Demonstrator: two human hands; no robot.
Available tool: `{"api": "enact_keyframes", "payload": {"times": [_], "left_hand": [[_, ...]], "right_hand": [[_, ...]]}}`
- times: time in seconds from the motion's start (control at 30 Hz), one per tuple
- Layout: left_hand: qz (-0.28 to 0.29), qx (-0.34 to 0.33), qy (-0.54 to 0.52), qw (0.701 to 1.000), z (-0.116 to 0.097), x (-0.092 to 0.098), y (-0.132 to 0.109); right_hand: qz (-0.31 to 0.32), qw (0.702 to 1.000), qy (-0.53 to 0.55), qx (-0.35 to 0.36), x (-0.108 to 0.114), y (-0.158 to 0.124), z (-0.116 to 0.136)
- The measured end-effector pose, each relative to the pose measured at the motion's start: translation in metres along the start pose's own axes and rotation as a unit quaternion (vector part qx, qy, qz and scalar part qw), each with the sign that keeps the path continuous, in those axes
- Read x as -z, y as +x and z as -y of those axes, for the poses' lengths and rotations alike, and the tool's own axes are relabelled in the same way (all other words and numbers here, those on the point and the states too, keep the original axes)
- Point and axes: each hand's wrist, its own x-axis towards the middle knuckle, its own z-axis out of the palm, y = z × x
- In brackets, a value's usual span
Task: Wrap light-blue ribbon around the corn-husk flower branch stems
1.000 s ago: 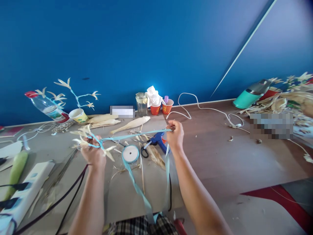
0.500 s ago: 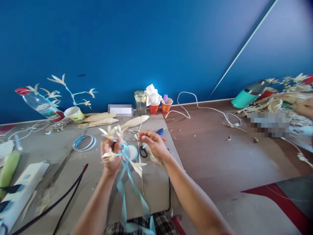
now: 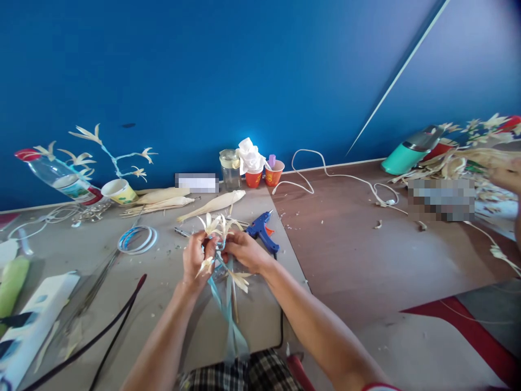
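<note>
Pale flowers (image 3: 215, 224), apparently of dried husk, stand on a stem with light blue wrapping. My left hand (image 3: 196, 256) is closed around that stem. Touching it from the right, my right hand (image 3: 247, 251) has its fingers pinched by the stem where the light blue ribbon (image 3: 231, 320) comes off; its fingertips are partly hidden. Two strands of the ribbon hang down to my lap. One pale bloom (image 3: 239, 281) droops below my hands. Just beyond my right hand lies a blue glue gun (image 3: 261, 231).
Tape rolls (image 3: 137, 240), a power strip (image 3: 38, 320) and dark cables are on the left. Behind stand a paper cup (image 3: 119, 191) with a flower branch, a tilted bottle (image 3: 61, 176), a jar (image 3: 230, 169) and red cups (image 3: 274, 172). A co-worker's hand (image 3: 507, 176) shows at far right.
My right hand has moved left from beside the scissors to meet my left hand at the stem. The flowers have shifted right, and the glue gun is in fuller view.
</note>
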Motion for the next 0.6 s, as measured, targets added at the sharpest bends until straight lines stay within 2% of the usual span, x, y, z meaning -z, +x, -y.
{"api": "enact_keyframes", "payload": {"times": [0.1,0.2,0.33,0.43,0.53,0.6], "left_hand": [[0.006,-0.073,0.055,0.996,-0.001,0.005,0.003],[0.022,-0.144,0.081,0.986,0.002,0.01,0.009],[0.047,-0.228,0.099,0.967,0.005,0.012,0.013],[0.068,-0.274,0.124,0.951,0.003,0.01,0.012],[0.079,-0.297,0.136,0.942,0.001,0.008,0.01],[0.085,-0.288,0.132,0.945,0.001,0.007,0.009]], "right_hand": [[0.007,0.994,0.096,-0.06,0.007,-0.007,0.014],[0.016,0.989,0.128,-0.077,0.019,-0.011,0.028],[0.008,0.986,0.153,-0.059,0.031,-0.012,0.036],[-0.003,0.985,0.168,-0.037,0.033,-0.012,0.038],[-0.001,0.982,0.187,-0.01,0.03,-0.014,0.039],[0.013,0.981,0.191,0.002,0.026,-0.016,0.041]]}}
